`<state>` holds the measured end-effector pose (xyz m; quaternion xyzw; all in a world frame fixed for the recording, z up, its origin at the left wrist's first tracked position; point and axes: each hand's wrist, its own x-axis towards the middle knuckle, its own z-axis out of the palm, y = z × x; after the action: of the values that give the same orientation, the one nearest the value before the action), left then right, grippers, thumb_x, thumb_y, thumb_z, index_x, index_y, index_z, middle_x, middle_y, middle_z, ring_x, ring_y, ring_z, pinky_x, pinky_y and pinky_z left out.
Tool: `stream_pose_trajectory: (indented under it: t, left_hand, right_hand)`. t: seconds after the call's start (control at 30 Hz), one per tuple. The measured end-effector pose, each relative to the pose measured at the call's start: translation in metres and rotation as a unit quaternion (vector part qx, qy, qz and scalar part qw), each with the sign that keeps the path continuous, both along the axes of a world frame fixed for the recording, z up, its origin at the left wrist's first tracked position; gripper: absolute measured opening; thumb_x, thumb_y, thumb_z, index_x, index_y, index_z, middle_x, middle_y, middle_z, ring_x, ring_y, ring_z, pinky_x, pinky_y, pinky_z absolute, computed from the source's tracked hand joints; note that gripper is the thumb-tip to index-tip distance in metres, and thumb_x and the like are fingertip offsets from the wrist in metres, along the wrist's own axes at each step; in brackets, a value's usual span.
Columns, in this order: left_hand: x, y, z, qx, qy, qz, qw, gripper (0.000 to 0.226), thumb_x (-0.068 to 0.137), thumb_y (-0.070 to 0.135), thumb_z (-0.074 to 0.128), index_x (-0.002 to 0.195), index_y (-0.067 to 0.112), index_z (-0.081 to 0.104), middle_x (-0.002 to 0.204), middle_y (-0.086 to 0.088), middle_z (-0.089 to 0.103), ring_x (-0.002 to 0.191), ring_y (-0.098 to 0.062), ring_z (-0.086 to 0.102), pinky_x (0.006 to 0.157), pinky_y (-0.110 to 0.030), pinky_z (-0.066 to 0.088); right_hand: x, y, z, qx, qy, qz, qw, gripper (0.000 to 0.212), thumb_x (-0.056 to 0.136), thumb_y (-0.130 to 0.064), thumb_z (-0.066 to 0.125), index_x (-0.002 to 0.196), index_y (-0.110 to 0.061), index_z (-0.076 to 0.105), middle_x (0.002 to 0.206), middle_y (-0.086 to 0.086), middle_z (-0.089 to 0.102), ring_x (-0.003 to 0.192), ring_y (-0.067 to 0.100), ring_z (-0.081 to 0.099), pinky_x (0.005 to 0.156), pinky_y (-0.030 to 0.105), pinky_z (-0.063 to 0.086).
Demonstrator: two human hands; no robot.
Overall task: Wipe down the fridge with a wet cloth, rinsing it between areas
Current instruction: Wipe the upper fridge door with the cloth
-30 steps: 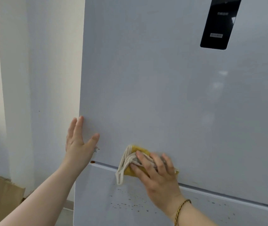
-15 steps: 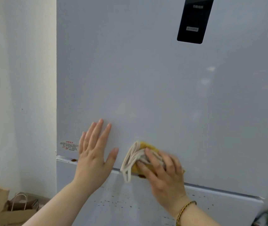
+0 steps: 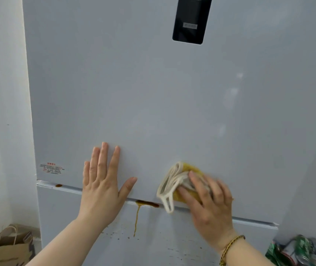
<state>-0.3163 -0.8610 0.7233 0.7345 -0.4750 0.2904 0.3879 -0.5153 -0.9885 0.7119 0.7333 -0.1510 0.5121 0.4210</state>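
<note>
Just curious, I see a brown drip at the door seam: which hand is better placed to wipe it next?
Right. The right hand presses the cloth on the seam just beside the brown drip; the left hand lies flat, bare.

There is 1 view, from a wide-angle camera worn on the person's head. It faces the fridge [image 3: 153,93] front from close by, tipped slightly down, so the door fills nearly the whole frame. The black panel [image 3: 190,22] is cut by the top edge, and the seam [image 3: 249,221] between the 2 doors slants across the lower part. A strip of wall [image 3: 1,93] shows at left, while the left hand [image 3: 103,191] and right hand [image 3: 209,204] come in from the bottom edge.
</note>
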Motion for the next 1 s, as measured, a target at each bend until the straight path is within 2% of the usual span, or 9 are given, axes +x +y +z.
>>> stream_pose_trajectory:
  t: [0.1,0.2,0.33,0.47,0.6,0.77,0.83,0.9,1.0]
  left_hand:
    - [-0.004,-0.001,0.000,-0.003,0.009,0.003,1.000,0.077,0.087,0.065,0.008,0.141,0.011,0.020,0.150,-0.007,0.014,0.137,-0.013,-0.010,0.107,-0.028,-0.003]
    - [-0.012,-0.001,0.002,-0.027,0.027,0.006,0.999,0.076,0.088,0.063,0.008,0.140,0.010,0.022,0.150,-0.012,0.017,0.134,-0.022,-0.001,0.107,-0.029,-0.004]
    - [-0.032,-0.006,0.004,-0.042,-0.029,-0.037,0.998,0.059,0.093,0.053,0.012,0.138,0.017,0.025,0.144,-0.011,0.016,0.136,-0.018,0.000,0.112,-0.024,-0.005]
    - [-0.047,-0.018,-0.002,-0.015,-0.087,-0.058,0.994,0.053,0.094,0.051,0.013,0.139,0.025,0.019,0.146,-0.008,0.019,0.141,-0.004,-0.010,0.114,-0.024,-0.004]
    - [-0.047,-0.028,-0.010,-0.009,-0.124,-0.015,0.992,0.060,0.093,0.055,0.010,0.145,0.027,0.001,0.155,0.007,-0.013,0.141,-0.008,-0.013,0.116,-0.027,-0.007]
    - [-0.048,-0.030,-0.013,-0.011,-0.141,0.004,0.990,0.064,0.092,0.057,0.008,0.145,0.024,-0.004,0.153,0.007,-0.019,0.142,-0.010,-0.014,0.116,-0.028,-0.007]
    - [-0.048,-0.030,-0.013,-0.011,-0.139,0.006,0.990,0.064,0.092,0.057,0.008,0.145,0.024,-0.004,0.153,0.008,-0.019,0.142,-0.010,-0.014,0.116,-0.028,-0.007]
    - [-0.049,-0.030,-0.012,-0.012,-0.137,0.005,0.991,0.064,0.092,0.057,0.008,0.145,0.024,-0.004,0.153,0.008,-0.018,0.142,-0.010,-0.013,0.116,-0.028,-0.008]
    - [-0.052,-0.030,-0.011,-0.013,-0.129,0.005,0.992,0.064,0.092,0.057,0.008,0.145,0.025,-0.004,0.154,0.005,-0.014,0.141,-0.009,-0.014,0.116,-0.027,-0.008]
  right_hand:
    - [-0.013,-0.003,-0.020,-0.012,0.086,-0.006,0.996,0.031,0.096,-0.015,0.033,0.116,-0.032,0.050,0.127,-0.003,0.045,0.106,0.022,0.046,0.105,0.039,0.021]
    - [-0.026,-0.009,-0.005,-0.052,0.132,-0.003,0.990,0.031,0.097,-0.016,0.033,0.116,-0.031,0.050,0.127,-0.004,0.045,0.106,0.021,0.047,0.104,0.040,0.020]
    - [-0.048,-0.022,0.035,-0.035,0.029,-0.012,0.999,0.033,0.089,-0.014,0.043,0.116,-0.030,0.051,0.126,-0.002,0.046,0.104,0.023,0.045,0.101,0.040,0.020]
    - [-0.055,-0.023,0.023,0.019,-0.068,-0.015,0.997,0.026,0.095,-0.018,0.034,0.113,-0.028,0.051,0.123,0.003,0.044,0.104,0.027,0.043,0.097,0.038,0.022]
    - [-0.061,-0.024,-0.026,0.024,0.012,-0.030,0.999,0.029,0.093,-0.016,0.036,0.115,-0.031,0.049,0.127,0.001,0.042,0.105,0.025,0.042,0.101,0.036,0.021]
    - [-0.079,-0.030,-0.016,-0.038,0.131,-0.018,0.991,0.030,0.098,-0.017,0.032,0.116,-0.032,0.050,0.127,-0.004,0.045,0.106,0.021,0.046,0.103,0.037,0.021]
    - [-0.085,-0.034,0.008,-0.047,0.097,-0.020,0.994,0.031,0.092,-0.013,0.040,0.116,-0.030,0.050,0.126,-0.002,0.045,0.106,0.023,0.045,0.100,0.038,0.023]
    - [-0.089,-0.038,0.027,-0.011,0.004,-0.032,0.999,0.034,0.085,-0.013,0.046,0.115,-0.029,0.050,0.124,0.001,0.044,0.105,0.026,0.043,0.093,0.039,0.029]
    - [-0.083,-0.033,0.020,0.054,-0.094,-0.023,0.994,0.024,0.096,-0.020,0.032,0.111,-0.026,0.050,0.123,0.007,0.042,0.105,0.031,0.041,0.085,0.041,0.032]
